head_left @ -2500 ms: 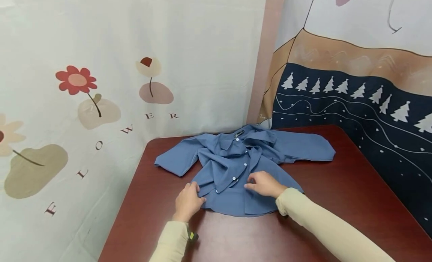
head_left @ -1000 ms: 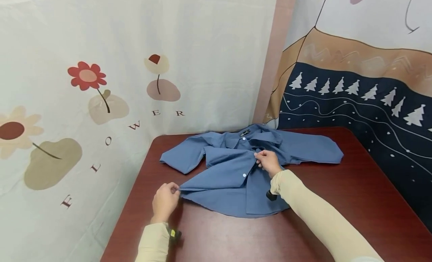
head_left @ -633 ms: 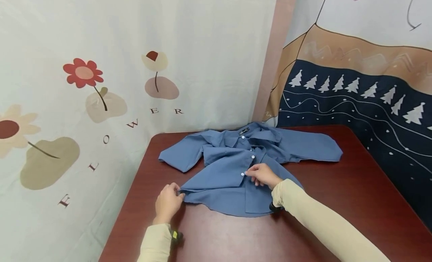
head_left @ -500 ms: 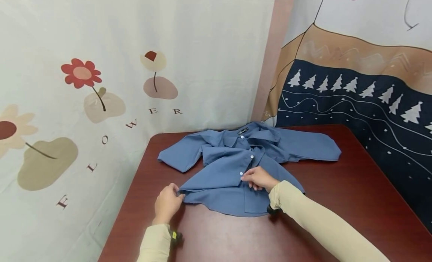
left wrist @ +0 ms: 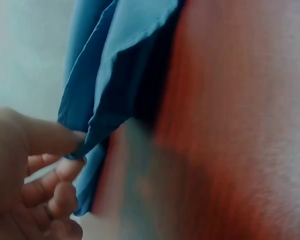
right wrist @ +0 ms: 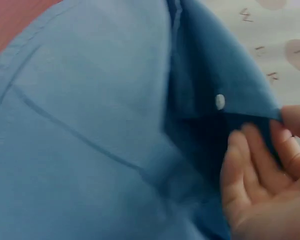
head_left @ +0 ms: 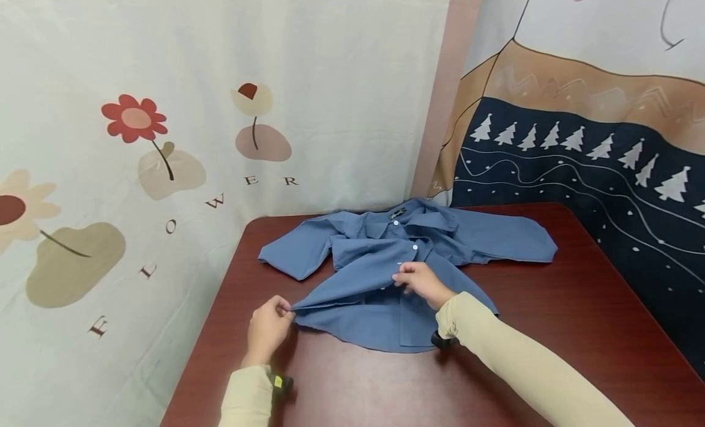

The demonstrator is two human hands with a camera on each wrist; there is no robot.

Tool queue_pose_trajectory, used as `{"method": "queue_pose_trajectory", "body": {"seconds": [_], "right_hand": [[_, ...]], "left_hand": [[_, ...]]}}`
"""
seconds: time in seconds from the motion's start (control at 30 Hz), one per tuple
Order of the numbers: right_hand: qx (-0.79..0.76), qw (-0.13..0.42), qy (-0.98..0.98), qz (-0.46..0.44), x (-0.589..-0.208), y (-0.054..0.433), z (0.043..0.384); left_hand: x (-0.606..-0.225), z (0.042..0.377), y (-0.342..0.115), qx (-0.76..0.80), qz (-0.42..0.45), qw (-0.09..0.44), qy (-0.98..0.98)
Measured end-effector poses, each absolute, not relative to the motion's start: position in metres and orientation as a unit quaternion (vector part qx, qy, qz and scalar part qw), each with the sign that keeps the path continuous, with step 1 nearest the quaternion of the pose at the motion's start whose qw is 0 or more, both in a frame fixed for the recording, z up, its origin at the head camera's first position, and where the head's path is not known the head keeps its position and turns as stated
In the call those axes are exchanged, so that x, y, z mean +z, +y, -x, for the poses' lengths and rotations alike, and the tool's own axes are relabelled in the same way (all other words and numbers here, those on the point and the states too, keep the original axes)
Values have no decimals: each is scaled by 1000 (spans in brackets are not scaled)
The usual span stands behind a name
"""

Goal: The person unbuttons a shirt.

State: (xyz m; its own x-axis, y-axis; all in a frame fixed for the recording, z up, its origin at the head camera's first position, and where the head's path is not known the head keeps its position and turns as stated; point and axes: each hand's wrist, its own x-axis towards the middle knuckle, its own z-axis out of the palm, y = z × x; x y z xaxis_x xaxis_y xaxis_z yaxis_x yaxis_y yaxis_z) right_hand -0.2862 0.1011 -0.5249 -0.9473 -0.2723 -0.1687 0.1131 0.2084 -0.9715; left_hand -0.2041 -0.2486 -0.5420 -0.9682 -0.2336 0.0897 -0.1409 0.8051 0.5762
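A blue button-up shirt (head_left: 352, 268) with white buttons lies front up on the table, collar away from me and sleeves spread to both sides. At the shirt's lower left corner, my left hand (head_left: 267, 329) pinches the hem between thumb and index finger; the left wrist view shows the cloth (left wrist: 97, 107) pulled to a point there. My right hand (head_left: 424, 283) pinches the edge of the front opening and holds it raised. Under that lifted flap, the right wrist view shows a white button (right wrist: 220, 102) near the fingers and the shirt's inside in shadow.
The shirt rests on a dark red-brown wooden table (head_left: 374, 390) with rounded far corners. A pale curtain (head_left: 341, 109) printed with flowers and letters hangs behind and to the left. A navy cloth (head_left: 523, 164) with white trees hangs at the right.
My right hand has gone from the upper placket down to a lower point on the edge and lifted it slightly. My left hand has moved outward to the hem corner and keeps its pinch.
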Motion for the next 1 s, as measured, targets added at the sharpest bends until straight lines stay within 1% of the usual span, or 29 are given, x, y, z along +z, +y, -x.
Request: {"method": "queue_pose_trajectory", "body": {"seconds": [0.27, 0.37, 0.47, 0.57, 0.63, 0.7, 0.77, 0.83, 0.9, 1.0], "right_hand": [[-768, 188, 605, 95, -495, 105, 285], [-798, 188, 565, 90, -495, 101, 284], [-781, 184, 591, 81, -504, 98, 283], [-694, 200, 684, 103, -520, 96, 282], [-593, 212, 763, 146, -530, 96, 279], [-475, 209, 829, 209, -538, 97, 276], [-369, 190, 872, 261, -543, 98, 273], [-301, 167, 891, 295, -546, 98, 271], [-271, 144, 897, 319, -549, 97, 268], [-271, 101, 895, 340, -553, 95, 265]], "left_hand": [[-533, 198, -257, -407, -30, 127, -904], [-534, 195, -260, -429, -19, 136, -893], [-541, 196, -261, -423, -27, 135, -896], [-549, 199, -258, -396, -37, 123, -909], [-554, 201, -255, -381, -39, 112, -917], [-557, 202, -252, -369, -41, 106, -922], [-559, 202, -250, -362, -43, 104, -925], [-561, 202, -249, -355, -46, 101, -928], [-563, 202, -249, -350, -50, 96, -931], [-564, 200, -249, -347, -51, 87, -932]]}}
